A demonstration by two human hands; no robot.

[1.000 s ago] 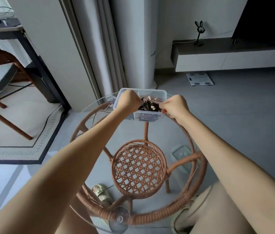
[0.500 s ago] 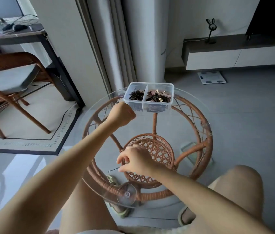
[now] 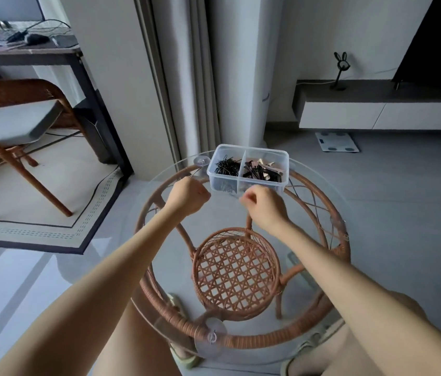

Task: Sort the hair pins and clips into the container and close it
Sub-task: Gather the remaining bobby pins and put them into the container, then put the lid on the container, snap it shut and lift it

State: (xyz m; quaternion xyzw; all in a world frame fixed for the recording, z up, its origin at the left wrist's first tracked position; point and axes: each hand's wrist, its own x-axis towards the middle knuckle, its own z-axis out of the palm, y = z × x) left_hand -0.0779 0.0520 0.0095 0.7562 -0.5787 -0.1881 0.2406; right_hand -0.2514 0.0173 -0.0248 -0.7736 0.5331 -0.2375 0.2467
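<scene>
A clear two-part container (image 3: 284, 169) stands at the far edge of the round glass table (image 3: 319, 202). Its left compartment holds thin black hair pins (image 3: 226, 167); its right one holds black and beige clips (image 3: 264, 171). No lid is in view. My left hand (image 3: 188, 196) is a fist just left of the container, and a thin pin tip (image 3: 191, 175) sticks up out of it. My right hand (image 3: 266, 206) hovers in front of the container's near wall with thumb and fingers pinched together; what they pinch is hidden.
The glass top rests on a rattan frame (image 3: 241, 341) with a woven lower shelf (image 3: 237, 270) and suction cups (image 3: 210, 339). My knees sit under the near edge. A chair (image 3: 10, 126) and desk stand at left, a low TV cabinet (image 3: 382, 112) at right.
My right hand picked a black hair pin off the near side of the table and moved up to the container. The left hand drew back slightly from the container.
</scene>
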